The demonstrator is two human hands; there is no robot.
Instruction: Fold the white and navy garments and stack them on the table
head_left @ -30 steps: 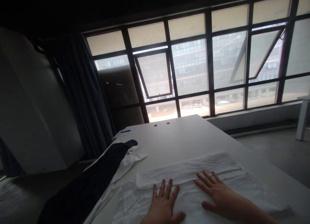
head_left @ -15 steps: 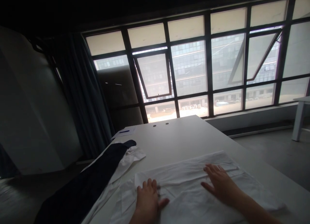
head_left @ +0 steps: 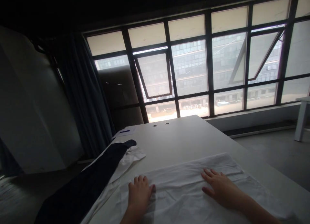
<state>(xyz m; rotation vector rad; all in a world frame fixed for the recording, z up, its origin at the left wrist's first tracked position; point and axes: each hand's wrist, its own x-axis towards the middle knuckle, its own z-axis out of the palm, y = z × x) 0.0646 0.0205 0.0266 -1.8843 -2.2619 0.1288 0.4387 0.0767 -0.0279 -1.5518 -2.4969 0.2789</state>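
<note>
A white garment (head_left: 184, 188) lies spread across the near part of a white table (head_left: 184, 137). My left hand (head_left: 139, 191) rests on the cloth's left edge with its fingers curled down against the fabric; whether it pinches a fold I cannot make out. My right hand (head_left: 219, 185) lies flat on the right part of the cloth, fingers stretched out and apart, palm down.
A dark navy garment (head_left: 97, 175) lies over another white cloth (head_left: 129, 157) along the table's left edge. A paper with a blue pen (head_left: 125, 131) sits at the far left corner. Large windows (head_left: 193, 66) stand behind, a dark curtain (head_left: 82, 95) at left, open floor to the right.
The folded-over upper band of the white garment has been laid out flat. My left hand slid left to the cloth's edge and curled; my right hand moved slightly right.
</note>
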